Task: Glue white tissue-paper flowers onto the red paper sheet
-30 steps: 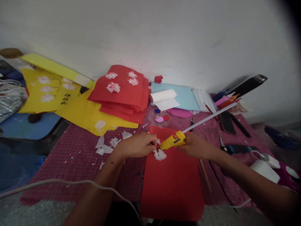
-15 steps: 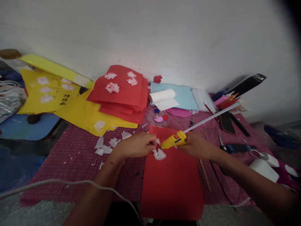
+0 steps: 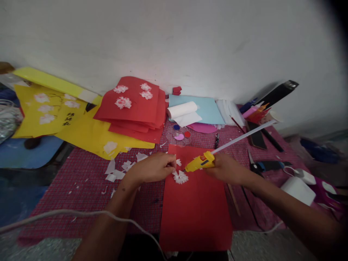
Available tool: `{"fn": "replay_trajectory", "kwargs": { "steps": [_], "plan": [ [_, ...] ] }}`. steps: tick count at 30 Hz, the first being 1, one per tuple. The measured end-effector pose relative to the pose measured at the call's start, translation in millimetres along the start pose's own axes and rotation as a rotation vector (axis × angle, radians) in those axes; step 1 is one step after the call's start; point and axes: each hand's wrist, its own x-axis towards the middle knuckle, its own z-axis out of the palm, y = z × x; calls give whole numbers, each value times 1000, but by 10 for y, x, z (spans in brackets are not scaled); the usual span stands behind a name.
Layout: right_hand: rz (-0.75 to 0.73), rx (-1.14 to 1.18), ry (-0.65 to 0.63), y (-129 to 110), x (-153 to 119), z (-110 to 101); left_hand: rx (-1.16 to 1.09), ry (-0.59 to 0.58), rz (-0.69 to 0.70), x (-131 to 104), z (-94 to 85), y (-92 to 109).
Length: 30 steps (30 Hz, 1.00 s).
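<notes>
My right hand (image 3: 223, 167) grips a yellow hot glue gun (image 3: 199, 162), and a long translucent glue stick (image 3: 244, 136) juts out of its back. The nozzle points left, just above a white crinkled paper flower (image 3: 181, 177) on a red paper sheet (image 3: 196, 214). Beside that flower, my left hand (image 3: 156, 167) is closed in a pinch at the sheet's left side. What its fingertips hold is too small or hidden to tell. Another bit of white crinkled paper (image 3: 178, 162) shows just behind the fingers.
White paper scraps (image 3: 116, 174) lie left on the checked cloth (image 3: 89, 203). Behind are stacked red sheets (image 3: 130, 108) with pink-white flowers, yellow sheets (image 3: 81, 134) and a tissue roll (image 3: 182, 110). Scissors (image 3: 268, 166) lie right. A white cable (image 3: 81, 213) crosses the front.
The view has turned slightly right, so everything sits further left. Both hands and the glue gun keep almost the same place over the red sheet.
</notes>
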Motion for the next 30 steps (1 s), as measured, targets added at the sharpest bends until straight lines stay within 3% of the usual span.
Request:
{"fn": "replay_trajectory", "kwargs": {
  "steps": [16, 30],
  "plan": [
    [-24, -7, 33, 18, -93, 32, -44, 6, -23, 14, 2, 15],
    [64, -123, 56, -17, -187, 44, -47, 7, -5, 8, 8, 4]
  ]
}}
